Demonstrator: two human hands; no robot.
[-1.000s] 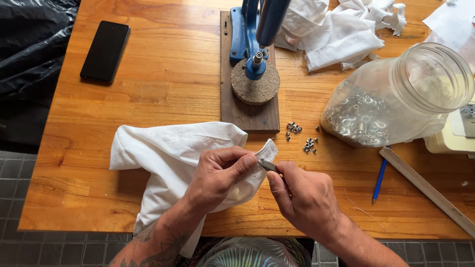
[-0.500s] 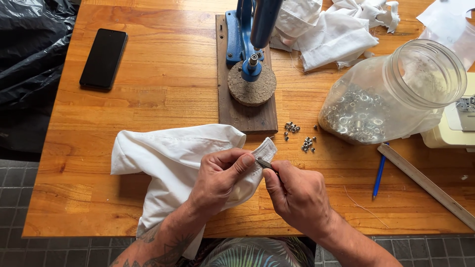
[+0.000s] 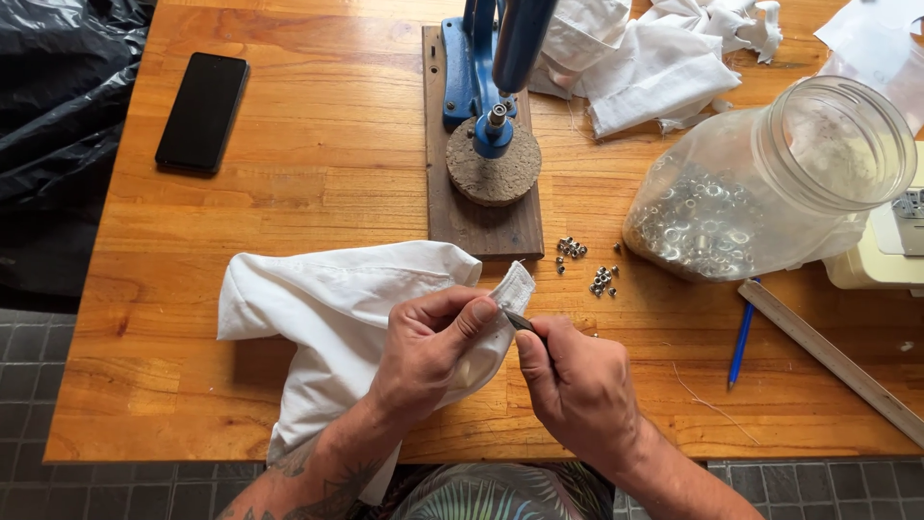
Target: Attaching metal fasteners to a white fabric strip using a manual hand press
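Observation:
A white cloth garment [image 3: 318,308] lies on the wooden table [image 3: 327,183] near its front edge. My left hand [image 3: 428,351] pinches a narrow band of that cloth between thumb and fingers. My right hand [image 3: 577,385] grips a small dark pointed tool [image 3: 520,321], its tip touching the band just below the cloth's corner. Both hands sit close together, almost touching. A little beyond them lie several small silver eyelets [image 3: 587,265], loose on the wood.
A blue hand press [image 3: 491,67] stands on a dark board with a round cork pad [image 3: 494,175]. A clear plastic jar [image 3: 770,183] of eyelets lies tilted at right. A black phone [image 3: 202,111], blue pen [image 3: 741,342], wooden ruler [image 3: 828,356] and more white cloth [image 3: 654,58] lie around.
Both hands stay on the cloth band; the fingers shifted only slightly. The view has tilted a little.

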